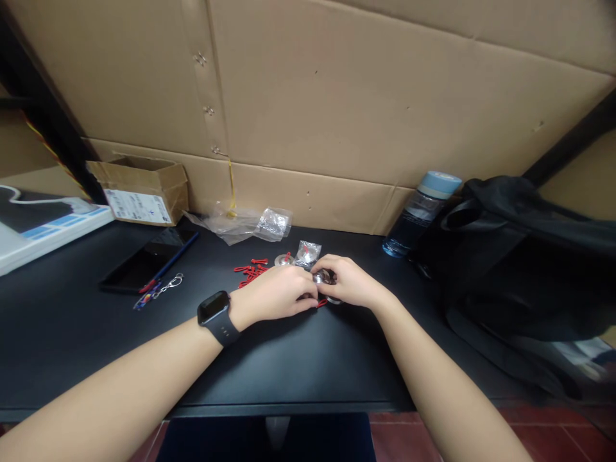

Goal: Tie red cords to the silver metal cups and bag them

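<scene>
Over the middle of the desk my two hands meet at a small, shiny, round metal piece. My right hand grips its edge between thumb and fingers. My left hand, the one with the black watch, is closed against its left side; what lies between those fingers is hidden. Below the fingertips a red cord loop shows beside another partly covered metal piece. Several red cord loops lie left of my left hand. Behind the hands are a round disc with red cord and a clear-wrapped piece.
Clear plastic bags lie at the back near an open cardboard box. A tablet-like dark device, a pen and a keychain are on the left. A bottle and a black backpack occupy the right.
</scene>
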The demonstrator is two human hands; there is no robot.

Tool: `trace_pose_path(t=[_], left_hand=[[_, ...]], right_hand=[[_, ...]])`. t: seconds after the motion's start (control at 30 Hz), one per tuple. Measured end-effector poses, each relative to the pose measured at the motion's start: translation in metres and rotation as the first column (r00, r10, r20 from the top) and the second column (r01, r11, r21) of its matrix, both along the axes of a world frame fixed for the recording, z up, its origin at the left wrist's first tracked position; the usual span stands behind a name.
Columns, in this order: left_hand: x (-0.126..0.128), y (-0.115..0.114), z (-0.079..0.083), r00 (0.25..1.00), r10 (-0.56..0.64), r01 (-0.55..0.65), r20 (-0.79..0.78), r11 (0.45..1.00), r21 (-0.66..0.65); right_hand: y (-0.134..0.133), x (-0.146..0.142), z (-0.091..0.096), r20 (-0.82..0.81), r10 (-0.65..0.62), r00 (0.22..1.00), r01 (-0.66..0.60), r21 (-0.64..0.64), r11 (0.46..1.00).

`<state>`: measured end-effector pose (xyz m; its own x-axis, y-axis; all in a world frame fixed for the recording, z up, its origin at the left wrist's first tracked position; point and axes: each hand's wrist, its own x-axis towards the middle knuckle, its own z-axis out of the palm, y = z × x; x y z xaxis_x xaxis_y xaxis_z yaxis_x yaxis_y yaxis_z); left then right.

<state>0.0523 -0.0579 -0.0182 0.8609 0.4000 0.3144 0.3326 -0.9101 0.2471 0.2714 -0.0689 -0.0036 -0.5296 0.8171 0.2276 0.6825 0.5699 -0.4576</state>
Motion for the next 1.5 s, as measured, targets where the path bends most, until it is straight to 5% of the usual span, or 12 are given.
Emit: trace_pose_path(t=[0.3, 1.5], left_hand=[[-0.002, 0.003, 0.0, 0.998, 0.07, -0.069, -0.008, 0.997, 0.031], [0.001, -0.001, 0.001, 1.0, -0.018, 0.016, -0.023, 0.997, -0.072]], right_hand=[[-0.001, -0.002, -0.001, -0.001, -0.049, 0.999, 0.049, -0.001, 0.999], [0.005, 0.002, -0.006, -0.054, -0.074, 0.996, 0.078, 0.069, 0.995]])
